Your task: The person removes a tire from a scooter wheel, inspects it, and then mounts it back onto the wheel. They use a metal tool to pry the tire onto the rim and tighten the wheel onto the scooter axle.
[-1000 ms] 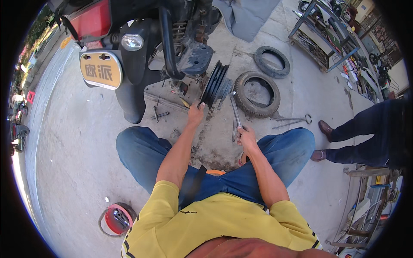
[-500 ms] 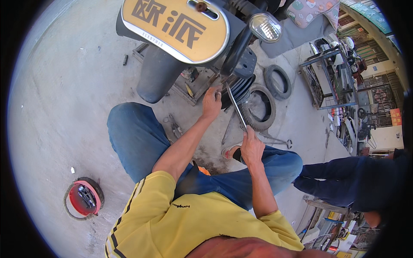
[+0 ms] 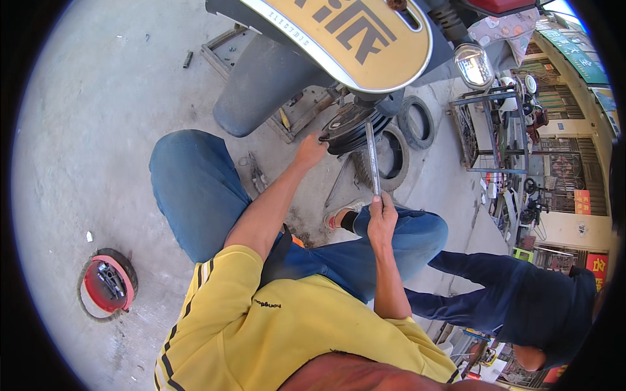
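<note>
Over there on the floor, the left hand has its grip on the left rim of the wheel, right of the mudguard, while the right hand clenches a bar whose far end is at the wheel.

- Yellow shirt, short-sleeved, small dark lettering across its chest.
- Black and white stripes — along the shirt's left shoulder and sleeve.
- Thin dark edging at the shirt's neckline.
- Blue jeans beyond the shirt's hem — faded at the knees.
- Dark, blurred strap by the shirt's hem.
- Light shoe, dark ankle covering, well out from the shirt.
</note>
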Available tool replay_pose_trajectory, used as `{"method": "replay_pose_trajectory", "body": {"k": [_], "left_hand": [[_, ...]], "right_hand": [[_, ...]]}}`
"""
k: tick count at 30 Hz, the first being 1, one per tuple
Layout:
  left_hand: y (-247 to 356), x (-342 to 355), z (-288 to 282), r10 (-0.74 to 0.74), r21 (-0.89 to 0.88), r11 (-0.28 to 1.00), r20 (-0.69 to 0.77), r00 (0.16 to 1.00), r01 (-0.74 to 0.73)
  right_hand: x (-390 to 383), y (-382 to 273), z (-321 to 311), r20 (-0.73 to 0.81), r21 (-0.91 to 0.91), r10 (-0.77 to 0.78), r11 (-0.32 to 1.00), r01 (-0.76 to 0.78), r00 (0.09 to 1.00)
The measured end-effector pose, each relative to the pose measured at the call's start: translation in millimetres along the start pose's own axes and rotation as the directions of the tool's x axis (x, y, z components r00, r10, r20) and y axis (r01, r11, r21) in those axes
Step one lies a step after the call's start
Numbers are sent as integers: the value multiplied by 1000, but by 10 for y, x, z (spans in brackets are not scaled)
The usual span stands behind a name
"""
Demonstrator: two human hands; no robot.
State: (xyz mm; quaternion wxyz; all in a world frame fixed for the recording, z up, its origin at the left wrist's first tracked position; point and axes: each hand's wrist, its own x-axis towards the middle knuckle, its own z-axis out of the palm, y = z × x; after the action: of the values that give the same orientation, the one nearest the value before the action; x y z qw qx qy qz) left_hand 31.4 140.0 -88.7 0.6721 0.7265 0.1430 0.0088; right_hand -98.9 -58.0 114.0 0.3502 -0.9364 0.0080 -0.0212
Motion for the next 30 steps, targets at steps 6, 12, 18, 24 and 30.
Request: {"method": "replay_pose_trajectory", "body": {"k": [6,12,18,24,30], "left_hand": [[-149,-50,102,-24,56,998,-42,999,26],[-114,20,-6,295,444,855,11,956,-269],[797,-57,-5,290,59,957,-90,953,-286],[501,-120,-201,239,9,971,-39,970,-239],[147,-105,-188,266,277,920,80,961,-277]], "right_hand": [[-206,-12,145,264,820,447,362,-443,855],[-106,-33,384,470,876,460,-141,-461,753],[-34,-162,527,449,891,415,-278,-360,792],[30,-188,604,422,904,430,-263,-337,798],[-21,118,582,421,905,471,-164,-392,775]]}}
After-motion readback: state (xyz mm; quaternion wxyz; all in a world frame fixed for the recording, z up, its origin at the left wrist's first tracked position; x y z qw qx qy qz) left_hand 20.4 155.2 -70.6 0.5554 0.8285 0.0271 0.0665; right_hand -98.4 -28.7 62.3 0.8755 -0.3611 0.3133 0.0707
